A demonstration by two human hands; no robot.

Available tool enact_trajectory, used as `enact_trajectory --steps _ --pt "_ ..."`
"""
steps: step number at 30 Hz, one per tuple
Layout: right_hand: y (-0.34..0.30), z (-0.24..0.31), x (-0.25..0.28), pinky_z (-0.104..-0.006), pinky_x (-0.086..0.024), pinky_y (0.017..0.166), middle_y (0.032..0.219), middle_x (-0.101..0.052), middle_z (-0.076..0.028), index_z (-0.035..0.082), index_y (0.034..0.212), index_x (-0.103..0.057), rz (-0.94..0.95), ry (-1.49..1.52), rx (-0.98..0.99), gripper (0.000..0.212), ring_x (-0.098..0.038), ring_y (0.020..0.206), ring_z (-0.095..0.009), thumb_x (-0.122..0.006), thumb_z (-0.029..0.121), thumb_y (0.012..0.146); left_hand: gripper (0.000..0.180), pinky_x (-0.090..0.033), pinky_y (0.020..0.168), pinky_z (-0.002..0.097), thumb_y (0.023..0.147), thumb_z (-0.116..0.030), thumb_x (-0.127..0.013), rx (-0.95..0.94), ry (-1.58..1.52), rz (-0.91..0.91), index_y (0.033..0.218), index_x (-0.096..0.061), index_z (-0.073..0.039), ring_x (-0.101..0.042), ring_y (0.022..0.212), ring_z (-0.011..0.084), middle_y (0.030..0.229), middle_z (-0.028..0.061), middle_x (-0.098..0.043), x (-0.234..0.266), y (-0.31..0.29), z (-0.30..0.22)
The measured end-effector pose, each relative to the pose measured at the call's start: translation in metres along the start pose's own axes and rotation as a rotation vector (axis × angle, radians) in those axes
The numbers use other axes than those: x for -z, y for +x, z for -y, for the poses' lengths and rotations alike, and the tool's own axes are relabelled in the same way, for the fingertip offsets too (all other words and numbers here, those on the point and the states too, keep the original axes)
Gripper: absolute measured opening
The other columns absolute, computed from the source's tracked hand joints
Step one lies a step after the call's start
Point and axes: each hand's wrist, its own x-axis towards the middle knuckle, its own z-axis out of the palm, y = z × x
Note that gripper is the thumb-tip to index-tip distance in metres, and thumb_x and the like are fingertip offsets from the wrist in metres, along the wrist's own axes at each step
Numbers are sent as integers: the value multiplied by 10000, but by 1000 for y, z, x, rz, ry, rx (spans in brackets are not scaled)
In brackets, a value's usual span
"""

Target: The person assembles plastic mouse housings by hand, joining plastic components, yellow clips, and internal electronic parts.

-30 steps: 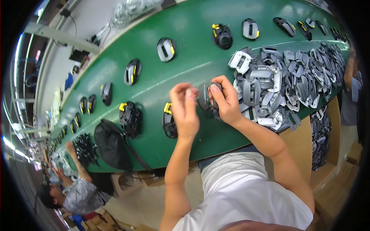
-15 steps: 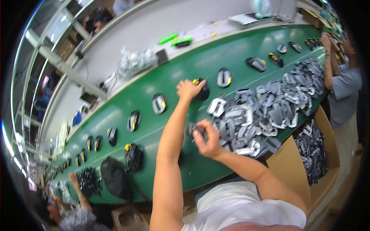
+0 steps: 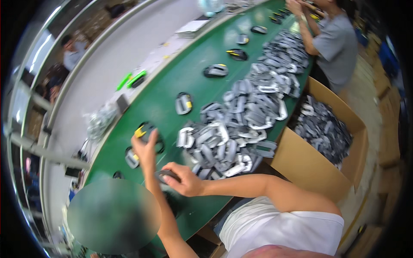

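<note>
My left hand (image 3: 145, 149) reaches over the green table, its thumb and fingers around the near end of a black plastic shell (image 3: 160, 144) with a yellow part on it. The shell appears to rest on the table surface. Closer to me, my right hand (image 3: 187, 180) is closed on a small dark grey plastic piece (image 3: 169, 175), beside my left forearm. Its far end is blurred. Just right of my hands spreads a large heap of grey and white plastic frames (image 3: 241, 116).
Similar shells, one a grey-and-black shell (image 3: 183, 103), lie in a row along the green table (image 3: 170, 86). A cardboard box (image 3: 303, 161) of grey parts stands right of the table. A person (image 3: 333, 43) works at the far right. A blurred patch covers the lower left.
The view has swung to the right, so the table and heap sit further left and more steeply slanted. My left hand stays at the black shell; the right keeps its grey piece.
</note>
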Motion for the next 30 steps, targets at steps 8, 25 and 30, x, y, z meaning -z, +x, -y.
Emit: enact_trajectory --steps 8,25,30 --pt "9 3 -14 -282 -422 599 772 -577 -92 -5 1052 -498 -18 30 80 226 -524 674 -124 -537 142 885 359 -445 814 313 924 -247 -457 222 -449 -7 1152 -475 30 -546 947 191 1066 127 -543 64 -116 3" --pt "12 6 -8 -250 -375 508 689 -469 -27 43 1061 -610 74 -529 71 286 -437 573 -113 -639 169 806 378 -387 862 268 908 -208 -467 336 -742 11 1198 -459 36 -511 959 149 1042 84 -557 61 -148 10" --pt "16 -10 -17 -239 -413 550 733 -489 -38 25 961 -626 87 -540 173 173 -476 597 -118 -625 72 795 332 -397 833 246 931 -201 -446 311 -822 88 1144 -459 53 -507 929 126 1016 97 -552 79 -147 11"
